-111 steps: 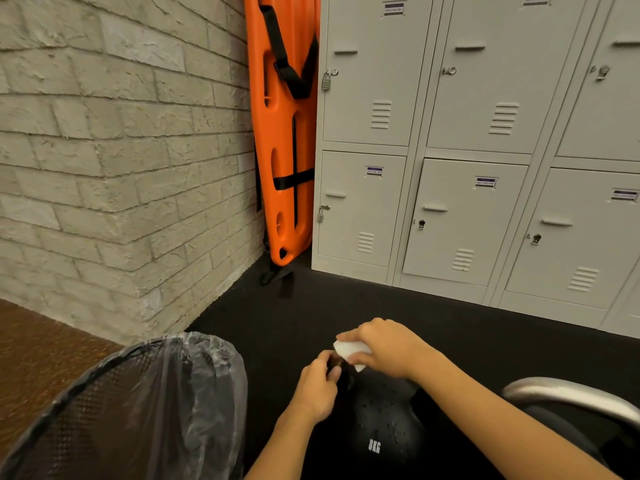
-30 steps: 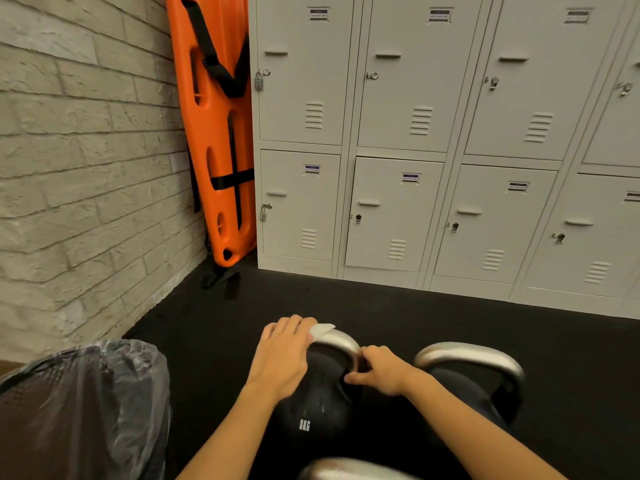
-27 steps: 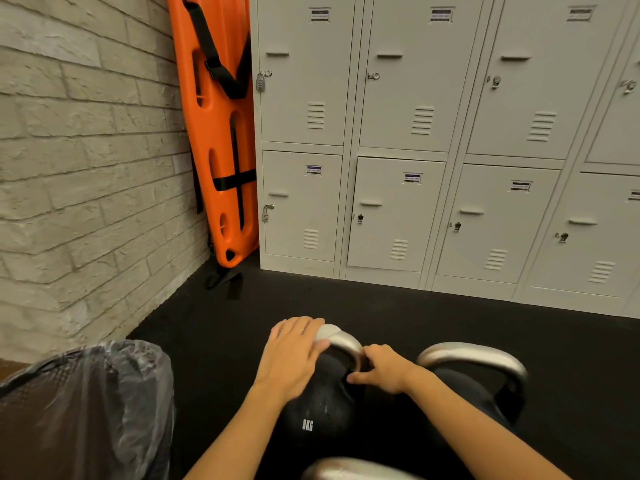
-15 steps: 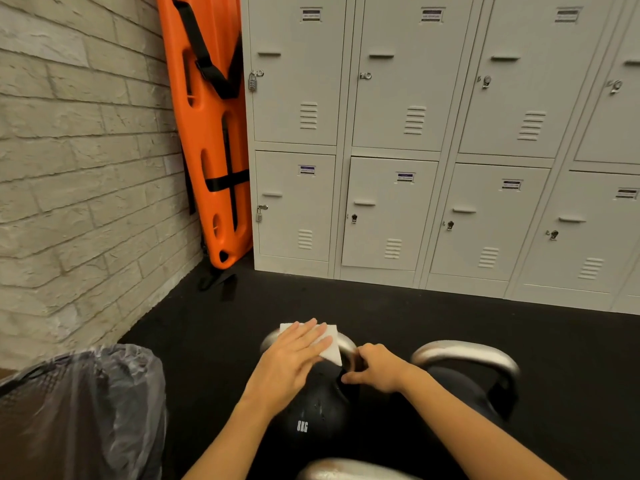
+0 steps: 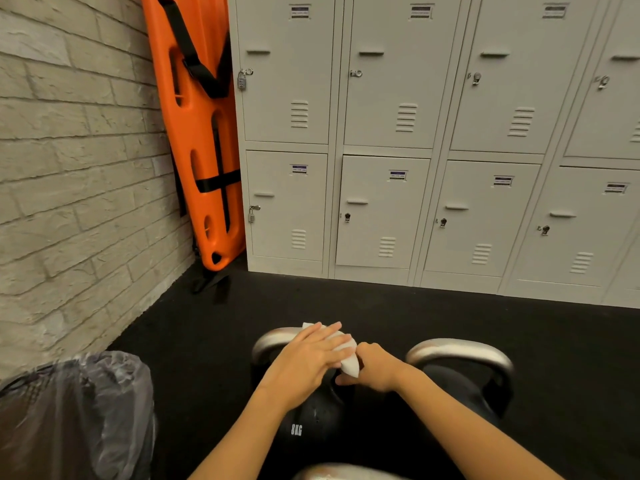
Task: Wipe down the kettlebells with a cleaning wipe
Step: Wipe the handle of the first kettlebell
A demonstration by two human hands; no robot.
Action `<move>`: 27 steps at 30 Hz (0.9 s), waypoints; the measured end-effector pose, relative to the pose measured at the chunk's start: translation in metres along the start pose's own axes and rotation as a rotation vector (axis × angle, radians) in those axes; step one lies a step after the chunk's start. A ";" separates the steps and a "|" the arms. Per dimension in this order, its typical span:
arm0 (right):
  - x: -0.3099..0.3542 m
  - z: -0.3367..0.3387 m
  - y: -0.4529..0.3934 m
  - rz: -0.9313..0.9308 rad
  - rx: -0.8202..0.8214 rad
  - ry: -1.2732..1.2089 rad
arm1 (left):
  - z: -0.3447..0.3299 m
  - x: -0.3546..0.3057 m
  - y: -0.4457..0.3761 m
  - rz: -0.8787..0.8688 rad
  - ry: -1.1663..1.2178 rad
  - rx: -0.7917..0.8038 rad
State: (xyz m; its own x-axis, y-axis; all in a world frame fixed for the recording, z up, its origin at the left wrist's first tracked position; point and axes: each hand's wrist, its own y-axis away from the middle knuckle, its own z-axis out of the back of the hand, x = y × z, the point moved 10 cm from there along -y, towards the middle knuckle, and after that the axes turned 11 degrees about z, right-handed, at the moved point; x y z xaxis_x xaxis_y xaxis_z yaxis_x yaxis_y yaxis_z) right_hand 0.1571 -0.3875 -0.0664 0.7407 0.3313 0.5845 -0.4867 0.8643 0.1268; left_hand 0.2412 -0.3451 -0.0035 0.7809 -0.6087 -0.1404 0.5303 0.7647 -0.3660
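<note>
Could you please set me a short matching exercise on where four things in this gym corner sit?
Things:
1. cleaning wipe
2. orange board
3. lined bin
4. second kettlebell

Places:
A. bottom left, by the brick wall
B. right of the 8KG kettlebell
C. leaning in the corner beside the lockers
D. under the left hand, on the handle

Pairs: 1-D, 2-C, 3-A, 4-B

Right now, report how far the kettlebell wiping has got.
Done: nothing can be confirmed finished. In hand: the left hand presses the white wipe flat on the silver handle of the 8KG kettlebell, while the right hand pinches the wipe's end. Left: the second kettlebell to the right is untouched, and a third handle shows at the bottom edge.
</note>
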 end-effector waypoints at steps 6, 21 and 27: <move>-0.011 -0.002 0.001 -0.076 0.014 -0.067 | 0.011 0.015 0.007 0.067 0.071 -0.062; -0.019 -0.007 0.003 -0.136 0.092 -0.170 | 0.017 0.017 0.000 0.149 -0.008 -0.119; 0.001 0.051 0.002 -0.075 -0.135 -0.099 | 0.002 -0.002 -0.008 0.055 -0.071 -0.036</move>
State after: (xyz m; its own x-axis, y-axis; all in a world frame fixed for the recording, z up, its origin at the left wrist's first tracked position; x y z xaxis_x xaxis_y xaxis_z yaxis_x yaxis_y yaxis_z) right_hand 0.1332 -0.4051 -0.0246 0.7197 0.2310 0.6548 -0.3602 0.9304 0.0677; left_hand 0.2360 -0.3490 0.0013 0.8305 -0.5487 -0.0958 0.4750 0.7875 -0.3928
